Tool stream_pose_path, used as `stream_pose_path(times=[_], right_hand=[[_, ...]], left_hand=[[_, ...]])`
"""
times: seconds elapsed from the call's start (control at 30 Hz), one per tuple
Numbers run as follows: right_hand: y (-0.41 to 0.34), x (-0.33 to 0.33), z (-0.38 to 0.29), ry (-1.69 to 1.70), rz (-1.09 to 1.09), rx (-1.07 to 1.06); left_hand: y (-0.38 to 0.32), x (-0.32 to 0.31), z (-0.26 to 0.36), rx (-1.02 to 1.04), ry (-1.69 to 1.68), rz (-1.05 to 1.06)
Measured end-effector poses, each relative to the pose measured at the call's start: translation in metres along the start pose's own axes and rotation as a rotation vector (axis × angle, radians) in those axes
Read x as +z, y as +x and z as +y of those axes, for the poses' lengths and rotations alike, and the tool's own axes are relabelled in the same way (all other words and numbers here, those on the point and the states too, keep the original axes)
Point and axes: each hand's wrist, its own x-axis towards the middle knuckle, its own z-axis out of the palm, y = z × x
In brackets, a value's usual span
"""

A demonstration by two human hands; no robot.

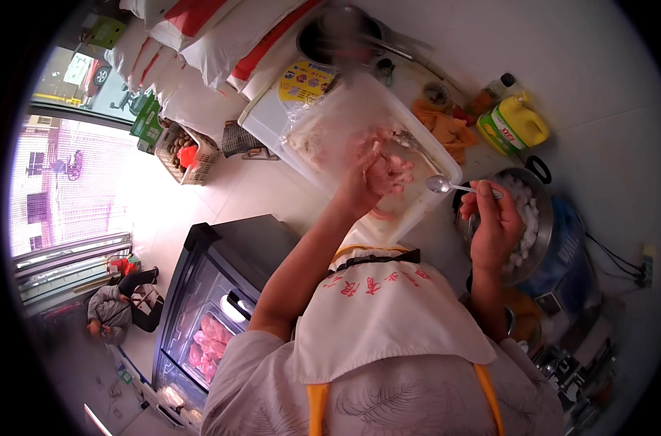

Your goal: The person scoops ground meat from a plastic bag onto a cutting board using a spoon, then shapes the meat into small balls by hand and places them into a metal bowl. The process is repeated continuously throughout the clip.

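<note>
My left hand [367, 182] reaches over a white plastic tub [418, 210], its fingers at a pale pink piece of raw meat [393, 171]. Whether the fingers grip the meat or only rest against it is not clear. A metal spoon [438, 184] is in my right hand [491, 218], its bowl near the tub's right corner. Clear plastic film [303, 122] and more pale meat lie in the tub, partly hidden by a blurred haze. Below my right hand stands a steel pot [546, 234] with white lumpy contents [518, 191].
An orange cloth [445, 131], a yellow jug [513, 122] and a bottle [491, 95] stand beyond the tub. A dark pan [308, 41] and large white sacks [210, 49] are behind it. At left are a glass display case [216, 294] with meat, a basket [202, 163] and a seated person [112, 308].
</note>
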Motion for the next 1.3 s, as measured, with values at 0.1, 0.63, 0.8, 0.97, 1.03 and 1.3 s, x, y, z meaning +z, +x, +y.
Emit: stream_pose_path(times=[0.1,0.63,0.8,0.97,1.03,1.3], right_hand=[[-0.001,0.002,-0.001,0.010,-0.013,-0.003],[0.001,-0.003,0.001,0.054,-0.030,0.003],[0.003,-0.004,0.003,0.067,-0.033,0.010],[0.002,-0.003,0.004,0.068,-0.036,0.020],[0.002,-0.005,0.005,0.063,-0.029,0.015],[0.002,-0.005,0.006,0.070,-0.028,0.015]], left_hand=[[0.012,-0.007,-0.008,0.159,0.094,0.105],[-0.001,-0.015,0.000,0.004,0.260,-0.019],[0.002,0.004,0.005,0.050,0.114,0.015],[0.019,-0.027,0.002,0.117,0.159,0.011],[0.017,-0.021,0.002,0.106,0.226,0.051],[0.005,-0.031,-0.005,0.111,0.535,0.095]])
